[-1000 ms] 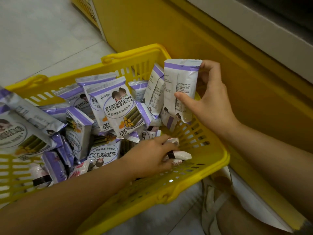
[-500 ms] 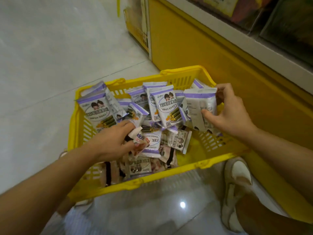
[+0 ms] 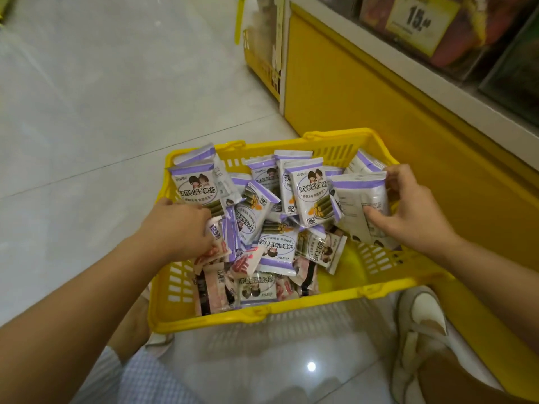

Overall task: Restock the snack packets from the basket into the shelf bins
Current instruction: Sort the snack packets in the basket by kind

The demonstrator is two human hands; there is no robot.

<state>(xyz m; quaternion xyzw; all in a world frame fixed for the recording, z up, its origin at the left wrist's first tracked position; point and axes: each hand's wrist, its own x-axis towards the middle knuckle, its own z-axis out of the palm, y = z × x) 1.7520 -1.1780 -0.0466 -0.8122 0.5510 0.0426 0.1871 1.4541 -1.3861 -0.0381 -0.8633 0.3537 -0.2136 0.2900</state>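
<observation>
Basket (image 3: 262,312) of yellow plastic sits on the floor (image 3: 87,112); left hand (image 3: 178,228) grips a pink packet (image 3: 217,236) inside it, right hand (image 3: 414,212) pinches a purple-white packet (image 3: 358,199) upright.

Shelf bins (image 3: 472,39) blurred, partly off-frame.

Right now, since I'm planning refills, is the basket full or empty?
Partly full: packets cover most of the yellow basket, but its near-right floor is bare.

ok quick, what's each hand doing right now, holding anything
Left hand: grips a small pink-and-white packet over the basket.
Right hand: pinches a purple-and-white packet, held upright.
</observation>
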